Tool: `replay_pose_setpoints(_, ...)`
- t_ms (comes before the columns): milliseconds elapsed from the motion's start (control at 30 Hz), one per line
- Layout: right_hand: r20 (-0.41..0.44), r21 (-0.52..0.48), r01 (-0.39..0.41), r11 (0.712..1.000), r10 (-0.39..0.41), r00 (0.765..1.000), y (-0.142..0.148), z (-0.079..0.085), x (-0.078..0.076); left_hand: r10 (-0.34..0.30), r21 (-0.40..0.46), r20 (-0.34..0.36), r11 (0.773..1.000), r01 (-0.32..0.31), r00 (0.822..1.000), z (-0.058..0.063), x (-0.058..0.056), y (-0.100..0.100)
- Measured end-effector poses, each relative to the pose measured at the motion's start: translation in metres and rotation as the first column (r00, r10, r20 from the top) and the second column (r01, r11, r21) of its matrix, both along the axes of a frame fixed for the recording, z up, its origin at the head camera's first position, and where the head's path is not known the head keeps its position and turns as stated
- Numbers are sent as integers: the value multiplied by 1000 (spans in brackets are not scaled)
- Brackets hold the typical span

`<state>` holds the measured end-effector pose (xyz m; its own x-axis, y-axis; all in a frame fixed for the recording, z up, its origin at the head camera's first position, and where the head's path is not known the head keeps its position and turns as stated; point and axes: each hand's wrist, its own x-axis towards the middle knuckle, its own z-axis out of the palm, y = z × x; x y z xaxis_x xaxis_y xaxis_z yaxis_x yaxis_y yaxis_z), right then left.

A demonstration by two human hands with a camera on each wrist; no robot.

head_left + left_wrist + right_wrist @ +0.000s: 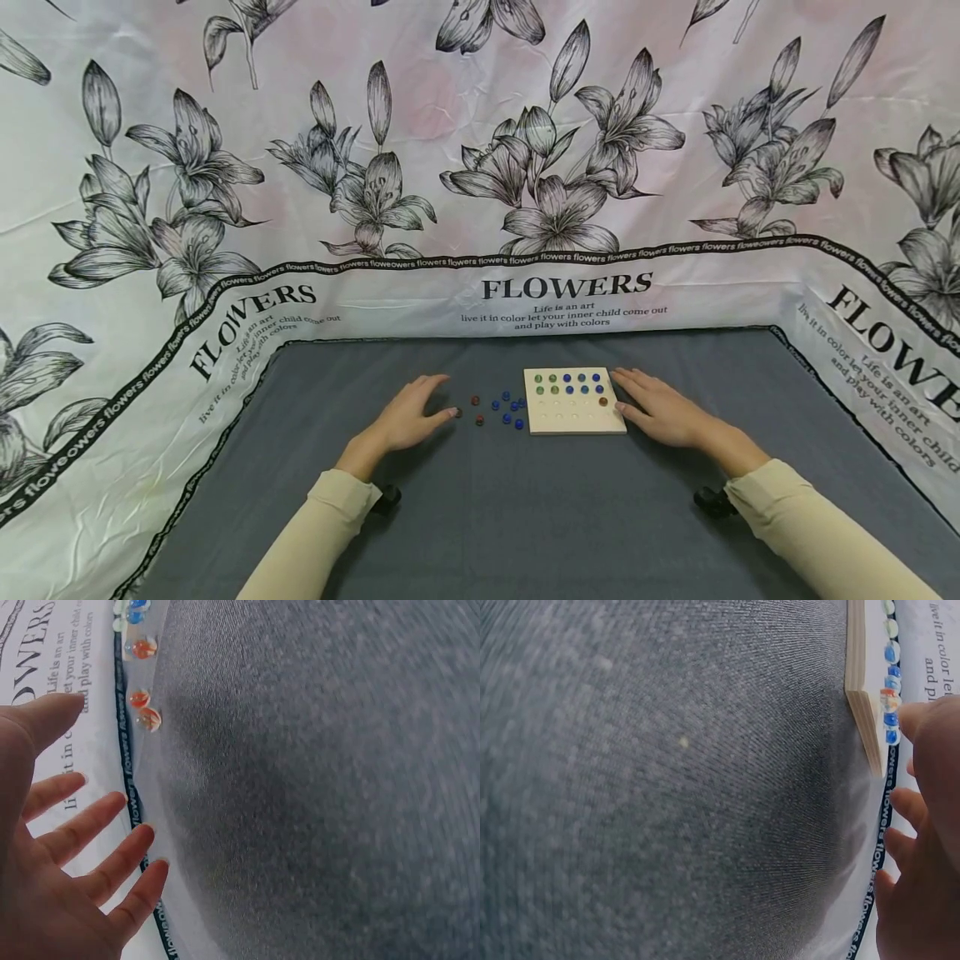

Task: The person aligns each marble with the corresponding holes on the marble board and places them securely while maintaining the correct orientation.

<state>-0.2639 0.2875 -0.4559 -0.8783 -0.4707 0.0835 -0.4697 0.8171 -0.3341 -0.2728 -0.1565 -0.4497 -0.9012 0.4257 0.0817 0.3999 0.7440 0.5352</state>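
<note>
A pale wooden board (573,421) with rows of shallow hollows lies on the grey cloth. Green marbles (538,379) and blue marbles (582,378) sit in its two far rows, and one red-brown marble (603,402) is at the right of the third row. My right hand (660,410) rests by the board's right edge, fingers extended, holding nothing. To the board's left lie several loose blue marbles (507,418) and a few reddish marbles (476,401). My left hand (405,414) is left of these, fingers spread, its thumb tip close to a reddish marble.
The grey cloth (480,517) covers the table. Behind it and at both sides hangs a white sheet (405,300) printed with flowers and lettering. Dark wrist straps (386,500) show below the cuffs.
</note>
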Motion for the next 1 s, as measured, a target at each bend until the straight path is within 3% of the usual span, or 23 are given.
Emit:
replay_pose_setpoints(367,35,-6,-42,999,42,999,-3,-3,1,-45,57,51,997,43,998,-5,-3,4)
replay_pose_setpoints(800,95,12,-38,999,37,995,1,-8,0,-62,21,35,998,61,997,-9,-8,11)
replay_pose_setpoints(1000,70,25,-51,998,49,996,-1,-9,-1,-50,4,22,999,50,999,-9,-8,15)
